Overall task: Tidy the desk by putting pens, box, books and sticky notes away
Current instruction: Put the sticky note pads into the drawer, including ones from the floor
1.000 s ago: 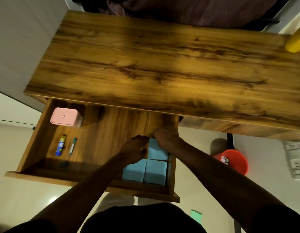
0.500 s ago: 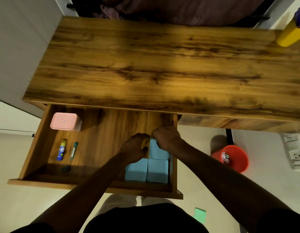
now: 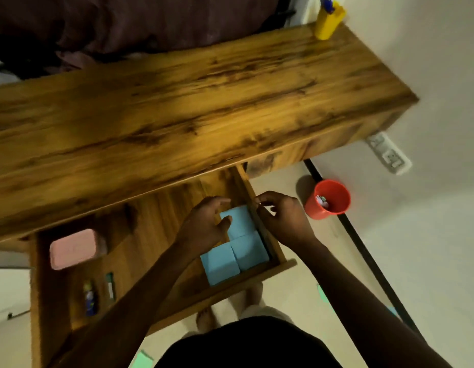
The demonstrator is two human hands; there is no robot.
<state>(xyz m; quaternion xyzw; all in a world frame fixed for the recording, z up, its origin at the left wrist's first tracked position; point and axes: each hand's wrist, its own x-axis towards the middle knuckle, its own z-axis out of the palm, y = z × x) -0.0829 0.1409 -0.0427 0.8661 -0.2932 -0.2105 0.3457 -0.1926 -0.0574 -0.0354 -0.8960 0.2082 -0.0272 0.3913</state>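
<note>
Nearest the viewer, both forearms reached forward over the front panel of the open drawer [image 3: 230,290]. Three blue blocks of sticky notes [image 3: 221,262] lay in the drawer's right corner. Two sat side by side just nearer than the hands, touching each other. The third lay beyond them, between the two hands.

The left hand [image 3: 204,224] was released, its fingers loosely extended. Its thumb rested on top of the farthest block and its forefinger reached to that block's far edge. The right hand [image 3: 281,216] sat just beside the blocks on their right, over the drawer's side wall. Its fingers were curled, with thumb and forefinger tips drawn together at the wall. Whether they pinched anything could not be told.

Well to the left of the left hand, a blurred marker [image 3: 89,298] and a green pen [image 3: 110,284] lay on the drawer floor, near each other but apart. A pink box [image 3: 73,248] stood just beyond them. To the right of the right hand, a red bin [image 3: 328,200] stood on the floor.

Beyond both hands ran the wooden tabletop [image 3: 177,102]. At its far right corner, well away from the hands, stood a yellow cup [image 3: 327,22] holding pens.
</note>
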